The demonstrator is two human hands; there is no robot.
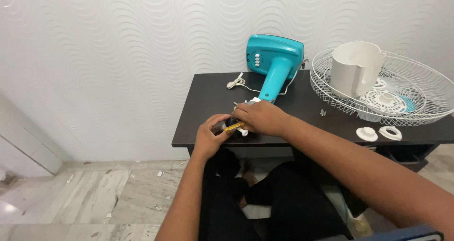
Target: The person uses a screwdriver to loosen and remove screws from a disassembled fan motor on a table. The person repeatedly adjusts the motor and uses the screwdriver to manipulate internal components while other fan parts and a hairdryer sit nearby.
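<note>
From my head camera, both my hands meet at the front left corner of the dark worktop [203, 92]. My left hand [210, 134] curls around the handle end of a small yellow-handled screwdriver [233, 126], fingers pinched on it. The screwdriver's long axis runs nearly level, rising slightly toward the right, from my left hand into the part under my right. My right hand [262, 118] lies palm down, fingers closed over a dark fan motor part [246, 131] that sits just at the worktop's front edge; most of it is hidden, so I cannot tell its exact shape. The two hands are touching or nearly so, with the right hand farther in from the edge.

The teal fan stand [274, 64] leans from the back edge down toward my right hand, its neck ending just behind my knuckles. Well to the right, a white wire grille [416, 116] overhangs the right end, holding a white housing [355, 67]. Two white round caps [378, 133] lie near the front edge.
</note>
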